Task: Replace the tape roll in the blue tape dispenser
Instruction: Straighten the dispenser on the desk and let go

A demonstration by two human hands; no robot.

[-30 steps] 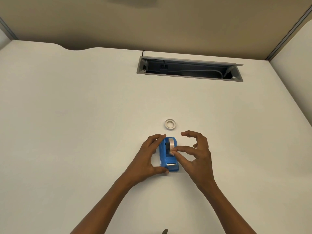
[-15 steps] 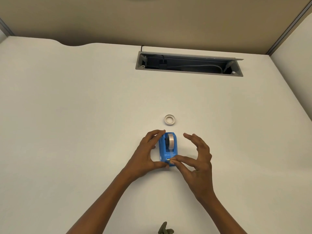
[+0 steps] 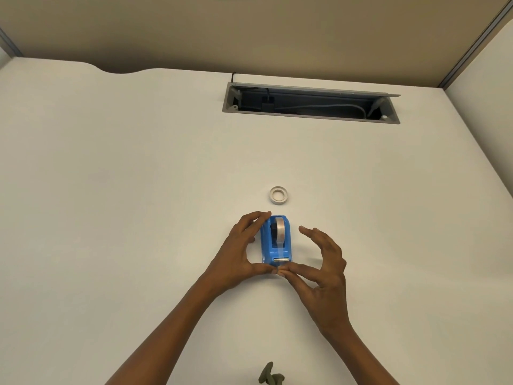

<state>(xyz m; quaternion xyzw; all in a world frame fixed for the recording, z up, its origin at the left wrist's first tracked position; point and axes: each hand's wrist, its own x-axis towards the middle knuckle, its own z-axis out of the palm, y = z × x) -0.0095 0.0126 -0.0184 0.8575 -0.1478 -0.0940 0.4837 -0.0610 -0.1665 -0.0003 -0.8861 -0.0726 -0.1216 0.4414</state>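
Observation:
The blue tape dispenser stands on the white desk with a roll of clear tape seated in it. A strip of tape runs from the roll down to the cutter at the near end. My left hand grips the dispenser, fingers at its far left corner and thumb at its near end. My right hand pinches the tape end between thumb and forefinger just in front of the cutter, other fingers spread. A small white empty tape core lies flat just beyond the dispenser.
An open grey cable tray with cables inside is sunk into the desk at the back. Beige partition walls stand behind and to the right. A small dark grey object shows at the bottom edge.
My right hand moved from the roll down toward the near end of the dispenser, drawing the tape strip to the cutter. The left hand kept its hold.

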